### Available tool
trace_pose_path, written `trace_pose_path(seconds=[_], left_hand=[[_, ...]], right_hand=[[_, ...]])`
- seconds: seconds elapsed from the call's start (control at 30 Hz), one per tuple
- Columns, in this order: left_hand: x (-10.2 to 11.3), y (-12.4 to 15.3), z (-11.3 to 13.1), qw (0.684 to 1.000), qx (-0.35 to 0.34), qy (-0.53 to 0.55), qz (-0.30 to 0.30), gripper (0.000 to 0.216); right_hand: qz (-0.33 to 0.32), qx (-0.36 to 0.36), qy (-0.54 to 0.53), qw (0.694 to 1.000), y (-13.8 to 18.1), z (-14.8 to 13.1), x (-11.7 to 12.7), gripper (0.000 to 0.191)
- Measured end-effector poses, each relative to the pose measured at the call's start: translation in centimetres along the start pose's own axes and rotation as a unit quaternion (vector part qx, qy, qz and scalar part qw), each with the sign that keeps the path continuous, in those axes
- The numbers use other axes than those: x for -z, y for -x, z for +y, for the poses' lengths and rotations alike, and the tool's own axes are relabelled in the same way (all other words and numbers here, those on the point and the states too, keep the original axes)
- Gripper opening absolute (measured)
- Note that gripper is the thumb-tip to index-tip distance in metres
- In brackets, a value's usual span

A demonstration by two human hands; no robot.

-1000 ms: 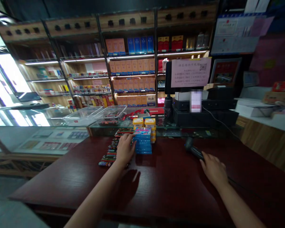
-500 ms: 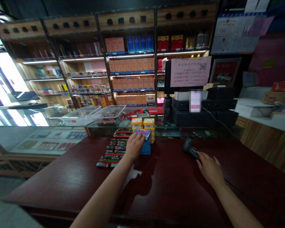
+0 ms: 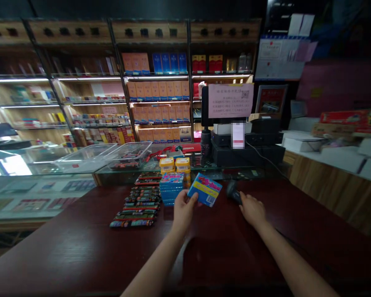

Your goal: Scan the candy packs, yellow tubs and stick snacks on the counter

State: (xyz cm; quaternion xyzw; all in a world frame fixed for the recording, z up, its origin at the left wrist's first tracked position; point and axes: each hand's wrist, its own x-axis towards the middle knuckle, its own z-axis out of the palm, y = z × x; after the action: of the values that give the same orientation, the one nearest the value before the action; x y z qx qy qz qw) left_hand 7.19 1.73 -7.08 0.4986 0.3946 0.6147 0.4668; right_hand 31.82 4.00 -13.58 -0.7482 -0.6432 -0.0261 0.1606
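My left hand (image 3: 183,206) is closed on a flat blue box (image 3: 205,189) with pink and yellow print, held tilted above the dark red counter (image 3: 80,247). Just left of it stands a stack of the same blue boxes (image 3: 171,189), with yellow tins (image 3: 174,164) behind. My right hand (image 3: 251,208) grips the handle of a black barcode scanner (image 3: 231,190), whose head sits close to the right of the held box. A row of dark wrapped bars (image 3: 139,201) lies to the left of the stack.
A glass display case (image 3: 49,181) with clear trays (image 3: 105,154) runs behind the counter. A till with a monitor and pink notice (image 3: 231,100) stands at the back right. Shelves of cartons (image 3: 160,95) fill the wall. A scanner cable trails right.
My left hand went from the bars to the top of the stack, lifted one blue box off and carried it right. My right hand closed on the scanner and moved left towards it.
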Motion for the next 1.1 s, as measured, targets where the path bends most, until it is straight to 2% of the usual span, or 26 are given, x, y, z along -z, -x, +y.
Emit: trace_pose_path(seconds=[0.1, 0.27, 0.33, 0.4, 0.43, 0.5, 0.53, 0.6, 0.87, 1.1], left_hand=[[-1.6, -0.2, -3.3, 0.990, 0.079, 0.120, -0.018, 0.045], [-1.5, -1.6, -6.9, 0.984, 0.076, 0.162, 0.015, 0.051], [-1.2, -2.0, -7.9, 0.984, 0.074, 0.158, 0.027, 0.051], [-0.9, -2.2, -8.9, 0.985, 0.071, 0.153, 0.038, 0.048], [-0.8, -2.3, -9.2, 0.985, 0.069, 0.151, 0.043, 0.047], [-0.7, -2.5, -9.8, 0.985, 0.066, 0.150, 0.050, 0.045], [-0.7, -2.5, -9.9, 0.985, 0.065, 0.150, 0.051, 0.044], [-0.8, -2.5, -10.0, 0.985, 0.066, 0.148, 0.052, 0.043], [-0.9, -2.3, -10.0, 0.987, 0.062, 0.142, 0.052, 0.044], [-0.9, -2.3, -10.1, 0.987, 0.059, 0.140, 0.044, 0.043]], right_hand=[[-0.028, -0.035, -0.055, 0.998, -0.8, -0.3, 0.7, 0.051], [-0.033, -0.071, -0.202, 0.976, 0.3, 0.2, 2.1, 0.030], [-0.008, -0.072, -0.264, 0.962, 2.0, 0.2, 3.1, 0.034], [0.001, -0.072, -0.318, 0.945, 4.3, -0.2, 4.3, 0.047], [0.005, -0.068, -0.356, 0.932, 5.6, -0.5, 4.9, 0.052], [0.033, -0.060, -0.511, 0.857, 8.1, -1.3, 6.0, 0.050], [0.034, -0.068, -0.548, 0.833, 9.2, -1.7, 6.3, 0.046], [0.009, -0.078, -0.583, 0.809, 10.8, -2.5, 6.6, 0.046], [-0.088, -0.103, -0.594, 0.793, 12.8, -3.5, 3.9, 0.054], [-0.118, -0.093, -0.578, 0.802, 13.5, -3.3, 3.6, 0.051]])
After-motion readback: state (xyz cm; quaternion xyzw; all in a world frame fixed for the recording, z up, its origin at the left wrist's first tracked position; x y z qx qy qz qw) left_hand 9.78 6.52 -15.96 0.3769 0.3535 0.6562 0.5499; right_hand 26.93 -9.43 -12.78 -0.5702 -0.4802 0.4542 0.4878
